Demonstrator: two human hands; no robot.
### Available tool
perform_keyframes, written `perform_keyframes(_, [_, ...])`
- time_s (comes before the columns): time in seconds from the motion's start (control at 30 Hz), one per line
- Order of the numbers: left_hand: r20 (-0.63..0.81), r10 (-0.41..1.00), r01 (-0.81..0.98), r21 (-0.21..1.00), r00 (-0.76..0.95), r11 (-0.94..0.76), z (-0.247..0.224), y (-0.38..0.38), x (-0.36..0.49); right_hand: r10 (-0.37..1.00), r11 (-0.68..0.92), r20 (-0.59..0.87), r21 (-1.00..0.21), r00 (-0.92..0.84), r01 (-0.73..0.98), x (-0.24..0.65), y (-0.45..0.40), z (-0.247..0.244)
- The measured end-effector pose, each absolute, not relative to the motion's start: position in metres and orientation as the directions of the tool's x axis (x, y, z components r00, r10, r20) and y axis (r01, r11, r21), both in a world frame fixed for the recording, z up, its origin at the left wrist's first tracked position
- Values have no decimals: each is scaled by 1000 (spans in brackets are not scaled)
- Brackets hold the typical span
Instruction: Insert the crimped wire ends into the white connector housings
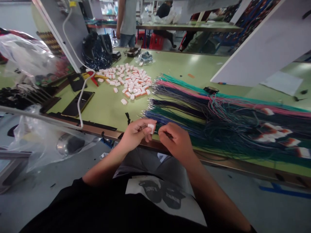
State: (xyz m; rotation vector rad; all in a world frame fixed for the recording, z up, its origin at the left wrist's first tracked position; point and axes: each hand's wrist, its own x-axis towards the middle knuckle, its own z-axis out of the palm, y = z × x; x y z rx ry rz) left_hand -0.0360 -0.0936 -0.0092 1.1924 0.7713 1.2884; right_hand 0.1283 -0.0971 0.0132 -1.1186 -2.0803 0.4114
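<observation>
My left hand [141,130] is closed around a small white-and-orange plastic connector housing [151,128], pinched between thumb and fingers just above the table's front edge. Close beside it on the right, my right hand [175,137] is closed in a pinch. A thin wire tip [155,131] shows between the hands at the right fingertips; most of that wire is hidden. Behind the hands lies a heap of loose connector housings [132,81]. Bundles of green, blue, black, grey and pink wires [184,108] stretch to the right, with metal terminals at their left ends.
Several wired connectors [269,132] rest on the bundles at the right. A black tape roll [211,90] sits on the wires. At left are a dark phone [79,103], red-and-yellow pliers [93,77] and a white cable [79,100] crossing the table edge. A white panel [262,42] leans behind.
</observation>
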Motion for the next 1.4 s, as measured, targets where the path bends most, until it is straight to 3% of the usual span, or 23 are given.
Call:
perform_keyframes(0.4, [67,989,-265,964,134,-30,-22,-101,-28,857,515,349,-578,-379,633,123,-106,-9])
perform_keyframes(0.57, [76,959,-306,952,274,12,-24,-102,-37,842,468,177,-710,-510,526,138,-96,1])
perform_keyframes(0.63, [115,925,-345,938,361,18,-24,-101,-42,847,449,142,-708,-513,545,153,-84,9])
perform_keyframes(0.73, [164,878,-387,922,449,25,-24,-99,-49,935,354,173,-497,-309,792,171,-64,12])
perform_keyframes(0.8, [158,865,-389,920,476,46,-24,-98,-50,954,297,132,-314,-268,902,176,-54,8])
perform_keyframes(0.87, [134,860,-378,923,493,72,-24,-96,-51,955,296,104,-234,-279,926,177,-50,2])
perform_keyframes(0.93, [108,862,-374,922,496,100,-25,-95,-50,958,283,135,-277,-254,918,177,-49,-3])
perform_keyframes(1.1, [22,892,-389,905,451,174,-25,-94,-46,957,216,285,-554,-60,804,182,-49,-5])
perform_keyframes(1.23, [-46,912,-390,894,407,219,-25,-92,-40,928,211,366,-671,70,711,182,-50,-3])
perform_keyframes(1.4, [-90,916,-435,859,392,271,-26,-88,-33,922,373,361,-721,-143,584,161,-66,8])
